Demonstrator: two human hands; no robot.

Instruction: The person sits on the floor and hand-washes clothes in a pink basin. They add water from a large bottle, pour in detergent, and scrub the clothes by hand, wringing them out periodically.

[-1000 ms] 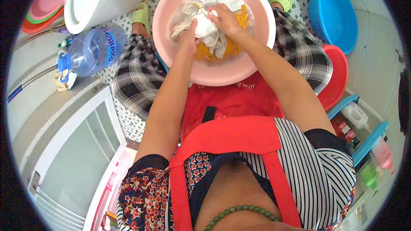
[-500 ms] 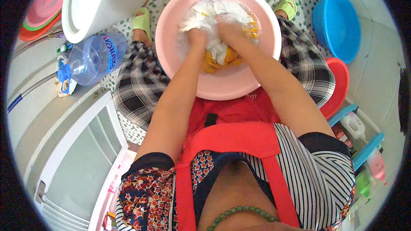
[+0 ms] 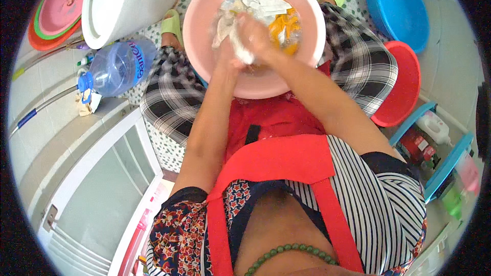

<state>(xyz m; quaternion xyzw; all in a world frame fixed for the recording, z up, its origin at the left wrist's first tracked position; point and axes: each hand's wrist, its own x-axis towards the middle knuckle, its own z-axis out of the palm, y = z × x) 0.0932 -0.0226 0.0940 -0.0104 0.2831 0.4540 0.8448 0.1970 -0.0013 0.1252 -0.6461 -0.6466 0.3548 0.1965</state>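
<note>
Over a pink basin [image 3: 204, 74] of water between my legs, both hands work close together on a wet white cloth [image 3: 223, 26]. My left hand [image 3: 229, 55] is closed on its lower part. Pressed against the same cloth from the right, my right hand [image 3: 254, 35] is blurred, its fingers curled round the fabric. Another white piece of fabric [image 3: 267, 3] floats at the far side of the water. Beside it, to the right, lies a bunched yellow cloth [image 3: 287, 26]. The fingertips of both hands are partly hidden by fabric and motion.
At left stand a large clear water bottle [image 3: 117, 69], a white tub [image 3: 128, 10] and stacked coloured basins [image 3: 64, 0]. A blue basin [image 3: 399, 13], a red basin [image 3: 401, 82] and a blue rack [image 3: 445, 166] with bottles are at right. A glazed door [image 3: 102, 194] is at lower left.
Both hands have risen out of the water and come together with a white cloth between them. The yellow cloth now shows more fully at the right. The view has shifted slightly.
</note>
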